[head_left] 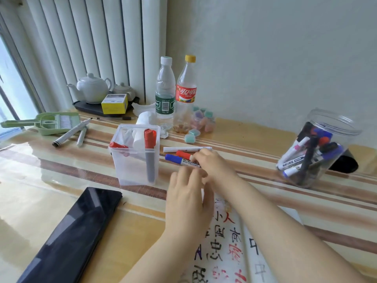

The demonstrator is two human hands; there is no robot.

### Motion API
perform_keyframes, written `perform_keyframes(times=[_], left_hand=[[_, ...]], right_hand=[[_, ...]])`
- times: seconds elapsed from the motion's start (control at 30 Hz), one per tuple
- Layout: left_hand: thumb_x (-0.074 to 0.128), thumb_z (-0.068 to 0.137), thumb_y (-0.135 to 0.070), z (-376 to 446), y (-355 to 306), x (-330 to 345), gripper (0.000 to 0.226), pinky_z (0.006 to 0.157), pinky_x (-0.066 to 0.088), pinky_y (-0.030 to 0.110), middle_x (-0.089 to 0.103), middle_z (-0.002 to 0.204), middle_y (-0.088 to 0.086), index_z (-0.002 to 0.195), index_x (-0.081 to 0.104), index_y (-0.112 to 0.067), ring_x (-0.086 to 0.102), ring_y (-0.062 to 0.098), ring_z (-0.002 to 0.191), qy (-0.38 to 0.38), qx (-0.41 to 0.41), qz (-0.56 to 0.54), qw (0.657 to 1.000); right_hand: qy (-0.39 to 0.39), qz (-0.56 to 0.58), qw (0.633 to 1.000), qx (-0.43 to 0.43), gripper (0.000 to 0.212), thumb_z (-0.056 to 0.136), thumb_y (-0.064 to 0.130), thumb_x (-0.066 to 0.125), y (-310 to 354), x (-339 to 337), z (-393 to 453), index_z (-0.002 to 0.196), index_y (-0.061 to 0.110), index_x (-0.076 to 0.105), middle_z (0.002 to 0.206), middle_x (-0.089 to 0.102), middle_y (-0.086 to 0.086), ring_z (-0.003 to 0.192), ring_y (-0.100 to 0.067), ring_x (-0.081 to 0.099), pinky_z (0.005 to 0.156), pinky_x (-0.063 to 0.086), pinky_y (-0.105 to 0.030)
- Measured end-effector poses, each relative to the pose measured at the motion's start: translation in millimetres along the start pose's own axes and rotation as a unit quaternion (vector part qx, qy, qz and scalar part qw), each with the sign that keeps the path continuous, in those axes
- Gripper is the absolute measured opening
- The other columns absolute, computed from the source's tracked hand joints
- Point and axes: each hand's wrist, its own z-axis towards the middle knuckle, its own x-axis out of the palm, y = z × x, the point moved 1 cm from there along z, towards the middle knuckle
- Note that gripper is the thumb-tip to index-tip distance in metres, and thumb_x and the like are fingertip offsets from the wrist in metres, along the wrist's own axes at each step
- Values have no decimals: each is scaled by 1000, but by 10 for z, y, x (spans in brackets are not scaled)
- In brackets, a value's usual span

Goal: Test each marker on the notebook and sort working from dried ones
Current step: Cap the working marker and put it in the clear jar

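Three markers lie side by side past the notebook: a white marker, a red-capped marker and a blue-capped whiteboard marker. My right hand covers the right ends of the red and blue ones, fingers curled round the blue marker's barrel. My left hand hovers just below, blurred, fingers spread and holding nothing. The notebook, with red, black and blue test writing, lies under my forearms. A clear box to the left holds red-capped markers. A tilted clear jar at the right holds several markers.
A black folded item lies at the lower left. Two plastic bottles, tissue, small coloured erasers, a green dustpan set, two loose pens and a teapot tray stand at the back by the wall.
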Motion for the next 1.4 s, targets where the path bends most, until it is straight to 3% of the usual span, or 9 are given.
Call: perform_keyframes(times=[0.17,0.43,0.53,0.63,0.83,1.0,1.1,1.23,1.4], left_hand=[[36,87,-39,-42,-86,-39,44,92,42,47,52,128,5,121,53,-16,44,26,116,82,61,118,988],[35,86,-33,-311,-545,173,28,57,41,21,55,67,-9,79,59,-22,54,12,56,253,351,103,896],[33,85,-34,-380,-657,158,26,46,37,16,53,61,-13,73,53,-24,50,6,47,286,357,96,884],[27,95,-33,-410,-761,43,32,61,41,21,58,85,-2,94,52,-15,56,16,72,340,312,61,885],[-1,78,-54,-538,-697,-44,71,71,28,20,54,102,3,110,47,-13,50,22,89,376,305,19,875],[-1,76,-59,-483,-649,-176,67,69,31,21,49,91,-4,99,45,-15,44,13,80,327,248,0,912],[5,75,-62,-454,-585,-267,57,66,27,19,43,86,-10,94,40,-21,40,10,78,296,220,-1,930],[40,84,-51,-517,-582,-329,32,59,36,20,44,78,-11,86,46,-20,42,11,67,267,260,-19,928],[47,84,-38,-687,-656,-364,24,49,42,20,48,70,-8,72,50,-17,41,6,58,282,304,-49,909]], right_hand=[[-43,-11,999,31,17,95,29,50,-190,-428,-970,112,24,50,112,57,6,101,-16,56,80,47,-31],[-72,-75,994,40,24,78,38,47,-370,-355,-2216,100,28,48,81,63,17,74,-4,63,55,46,-15],[-106,-94,990,5,20,79,36,43,-363,-248,-2329,88,24,57,72,58,12,66,-8,60,47,47,-20],[-135,-135,982,-18,20,83,32,42,-312,-278,-2411,81,22,59,66,53,9,54,-9,55,38,39,-21],[-144,-150,977,-45,44,98,40,30,-351,-287,-2558,107,23,70,55,52,9,38,-13,48,34,28,-19],[-49,0,994,93,53,97,34,36,-344,-536,-2629,147,35,18,102,66,9,76,-14,62,67,49,-34],[-29,161,971,174,54,97,25,40,-412,-741,-2695,138,49,14,89,63,12,65,-1,55,58,42,-18],[-127,423,876,193,24,98,9,44,-345,-837,-2675,110,27,55,78,66,1,62,-5,59,61,49,-17],[-99,783,574,221,34,96,1,31,-233,-747,-2610,99,4,65,72,61,-15,56,-14,54,49,49,-19]])
